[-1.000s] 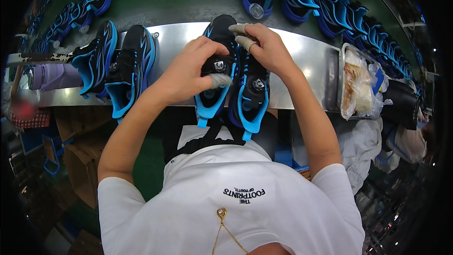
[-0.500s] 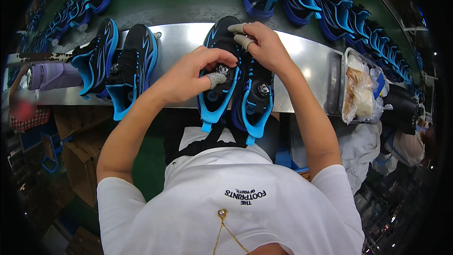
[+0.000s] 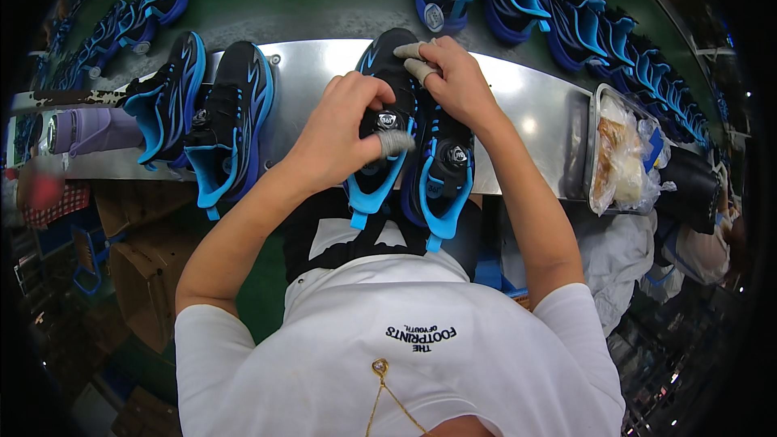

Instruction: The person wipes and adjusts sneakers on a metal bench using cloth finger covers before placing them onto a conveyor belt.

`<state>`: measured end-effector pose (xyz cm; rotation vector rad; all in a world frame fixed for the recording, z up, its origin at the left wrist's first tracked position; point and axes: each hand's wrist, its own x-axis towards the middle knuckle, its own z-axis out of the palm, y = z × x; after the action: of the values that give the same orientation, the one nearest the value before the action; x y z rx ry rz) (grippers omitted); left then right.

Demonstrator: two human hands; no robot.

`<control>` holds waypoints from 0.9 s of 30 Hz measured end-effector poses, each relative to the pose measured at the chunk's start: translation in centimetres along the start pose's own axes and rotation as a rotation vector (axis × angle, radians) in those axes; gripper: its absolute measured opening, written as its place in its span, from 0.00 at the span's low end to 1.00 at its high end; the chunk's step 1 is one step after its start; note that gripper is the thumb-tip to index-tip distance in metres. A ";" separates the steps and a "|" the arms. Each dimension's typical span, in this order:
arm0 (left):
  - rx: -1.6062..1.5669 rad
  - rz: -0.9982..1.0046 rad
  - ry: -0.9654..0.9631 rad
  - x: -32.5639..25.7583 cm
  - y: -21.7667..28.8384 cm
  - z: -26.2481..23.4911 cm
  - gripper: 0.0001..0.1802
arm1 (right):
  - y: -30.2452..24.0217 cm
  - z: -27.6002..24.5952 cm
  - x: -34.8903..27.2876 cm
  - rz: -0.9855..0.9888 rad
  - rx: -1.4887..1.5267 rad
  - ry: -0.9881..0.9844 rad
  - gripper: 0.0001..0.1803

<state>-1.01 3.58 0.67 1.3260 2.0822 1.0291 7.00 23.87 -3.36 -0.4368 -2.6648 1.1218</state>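
Observation:
Two black and blue sneakers stand side by side before me, heels toward me. On the left sneaker, my left hand has its curled index finger and its thumb, in a grey finger cover, on either side of the round lacing dial. The right sneaker has a similar dial on its tongue. My right hand is closed over the front of that sneaker, its two covered fingertips reaching the left sneaker's toe. My right thumb and most of the right toe are hidden.
Another pair of sneakers stands left on the metal ledge, beside a purple bottle. A metal tray with plastic-wrapped items lies right. Several sneakers line the green surface beyond. A cardboard box is lower left.
My left thumb has slid to the right across the near side of the dial, and the left hand has turned more upright. Both sneakers have shifted slightly right. My right hand stays nearly in place.

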 end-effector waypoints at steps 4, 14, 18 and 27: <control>-0.441 -0.016 -0.207 0.1 -1.4 -1.5 0.25 | -0.4 -0.1 0.1 0.002 0.015 -0.031 0.12; -0.207 0.019 -0.076 0.2 -1.6 -0.6 0.27 | -0.2 0.0 0.2 0.001 0.035 -0.006 0.12; -0.489 0.038 -0.219 0.3 -3.7 -1.3 0.27 | 0.5 0.4 0.3 -0.021 0.056 0.011 0.12; -0.657 0.022 -0.261 -0.2 -4.6 -0.2 0.28 | 0.5 0.5 0.3 -0.047 0.065 0.006 0.12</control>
<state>-3.61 2.20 -2.87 1.0666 1.3634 1.3153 6.65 23.93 -4.05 -0.3629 -2.6104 1.1872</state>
